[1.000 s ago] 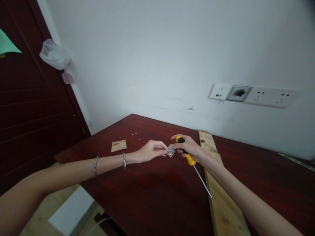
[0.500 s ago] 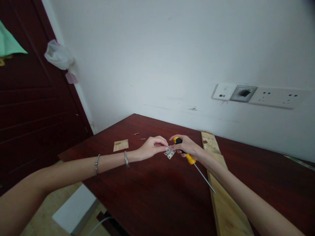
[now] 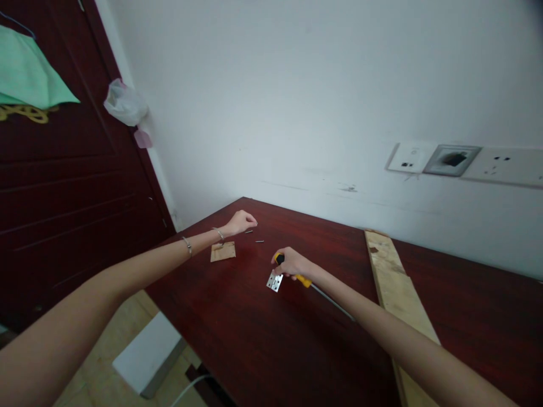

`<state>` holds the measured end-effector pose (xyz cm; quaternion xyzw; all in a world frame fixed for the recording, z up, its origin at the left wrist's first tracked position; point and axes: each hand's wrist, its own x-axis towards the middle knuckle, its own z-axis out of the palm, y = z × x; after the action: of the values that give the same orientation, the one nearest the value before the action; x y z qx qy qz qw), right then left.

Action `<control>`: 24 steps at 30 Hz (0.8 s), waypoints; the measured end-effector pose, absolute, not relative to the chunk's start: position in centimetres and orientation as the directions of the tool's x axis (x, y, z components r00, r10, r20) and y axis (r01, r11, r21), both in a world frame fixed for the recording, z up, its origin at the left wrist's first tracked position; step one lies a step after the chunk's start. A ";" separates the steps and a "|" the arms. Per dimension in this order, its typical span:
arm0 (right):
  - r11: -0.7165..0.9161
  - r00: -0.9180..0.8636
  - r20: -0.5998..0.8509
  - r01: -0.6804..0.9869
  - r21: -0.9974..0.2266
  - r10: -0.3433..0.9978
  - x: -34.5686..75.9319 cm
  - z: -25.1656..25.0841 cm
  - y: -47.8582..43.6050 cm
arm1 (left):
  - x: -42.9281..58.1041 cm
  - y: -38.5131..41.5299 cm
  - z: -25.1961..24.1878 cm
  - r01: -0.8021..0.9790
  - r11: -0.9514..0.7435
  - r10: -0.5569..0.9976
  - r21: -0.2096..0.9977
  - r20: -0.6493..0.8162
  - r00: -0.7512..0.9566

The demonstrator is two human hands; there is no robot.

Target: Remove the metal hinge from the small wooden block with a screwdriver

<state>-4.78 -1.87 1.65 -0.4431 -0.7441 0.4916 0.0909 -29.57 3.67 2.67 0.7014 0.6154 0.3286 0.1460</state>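
My right hand (image 3: 292, 263) is wrapped round the black-and-yellow handle of a screwdriver (image 3: 304, 280), whose metal shaft points down to the right under my forearm. The same hand's fingertips touch a silver hinge (image 3: 275, 281) with screw holes. Over the table's far left part is my left hand (image 3: 241, 222), its fingers pressed together; anything between them is too small to make out. Just beside its fingertips lies a small screw (image 3: 249, 232), and another screw (image 3: 259, 242) lies a little nearer. A small square wooden piece (image 3: 223, 252) rests below my left wrist.
A long wooden board (image 3: 396, 271) lies on the dark red table (image 3: 254, 333), partly under my right forearm. White wall sockets (image 3: 409, 158) are behind it. On the floor at the lower left stands a white box (image 3: 148, 350). A plastic bag (image 3: 125, 103) hangs by the door.
My left hand has left the hinge and moved to the far left, near the screws. My right hand, with screwdriver and hinge, has shifted left and nearer. The view has turned slightly left.
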 end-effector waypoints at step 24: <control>0.197 -0.590 -0.318 0.646 -0.738 0.742 -8.8 0.8 -0.8 | -32.4 9.7 -2.0 0.883 -0.137 0.981 0.450 0.184 0.058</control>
<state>-8.84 -0.80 0.84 -0.4495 -0.7718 0.4464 0.0542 -32.40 9.66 -1.96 0.7192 0.6479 0.2261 0.1091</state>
